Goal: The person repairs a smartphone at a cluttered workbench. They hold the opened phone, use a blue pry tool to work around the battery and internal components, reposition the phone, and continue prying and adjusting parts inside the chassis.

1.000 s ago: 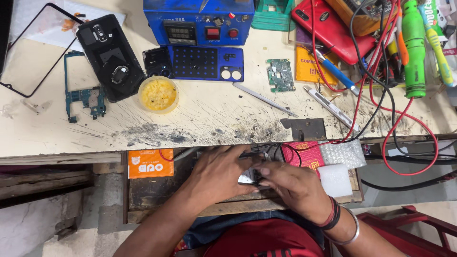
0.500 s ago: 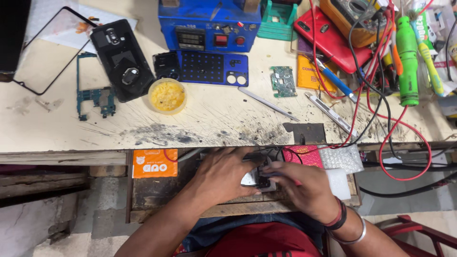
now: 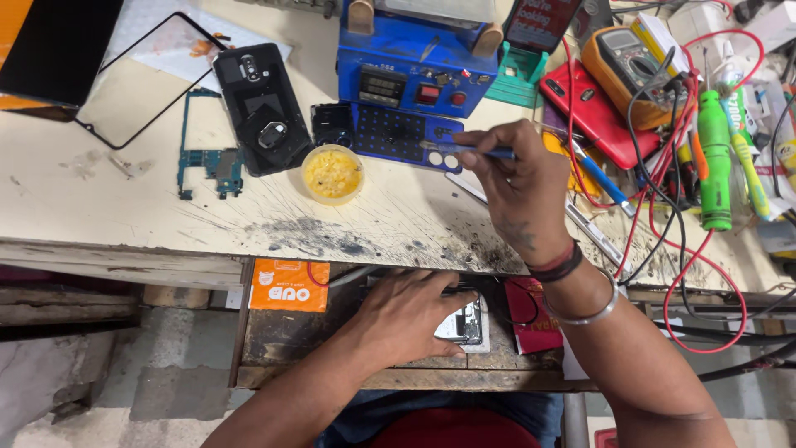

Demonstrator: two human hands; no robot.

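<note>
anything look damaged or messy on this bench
Yes. The worktop is scorched black and scratched just below the small yellow tub. A phone lies opened beside its bare circuit board, and red wires sprawl tangled over the tools at the right.

A blue-handled tool [image 3: 477, 151] is pinched in the right hand [image 3: 522, 191] over the workbench [image 3: 124, 207]; a small device [image 3: 464, 325] is pressed down by the left hand [image 3: 406, 319].

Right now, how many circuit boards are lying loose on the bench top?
1 clearly: the teal circuit board lies on the bench, left of the black phone. Others may hide in the clutter at right.
</note>
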